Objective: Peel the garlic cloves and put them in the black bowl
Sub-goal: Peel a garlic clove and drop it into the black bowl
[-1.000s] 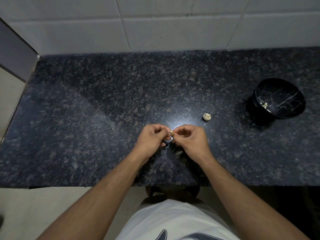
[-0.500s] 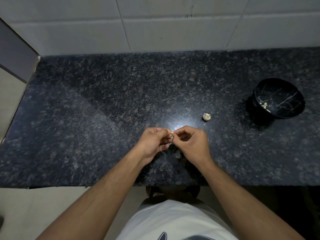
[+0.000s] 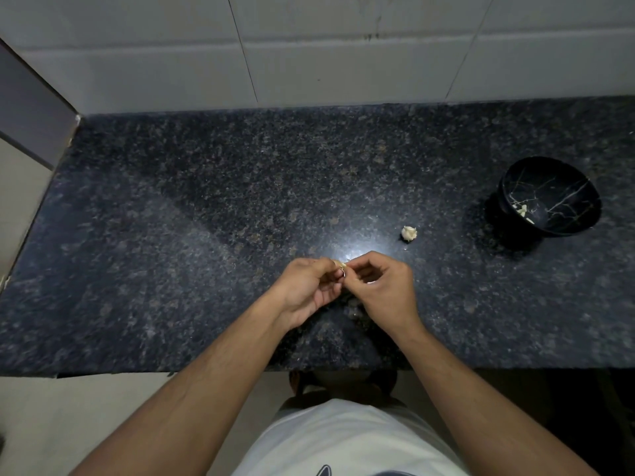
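Meanwhile the hands have barely shifted over the last second: left hand (image 3: pixel 307 286) and right hand (image 3: pixel 381 285) meet over the tabletop (image 3: pixel 206 218), both sets of fingers curled and pinching one small clove (image 3: pixel 340 265) between their tips. Only the grip has turned a little, so the skin is probably not off yet. More garlic (image 3: pixel 409 233) waits near the hands, and the bowl (image 3: pixel 549 197) well to the right holds a few pale pieces.

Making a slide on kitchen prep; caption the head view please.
Both hands, left and right, pinch a garlic clove over the dark counter, black bowl at right.
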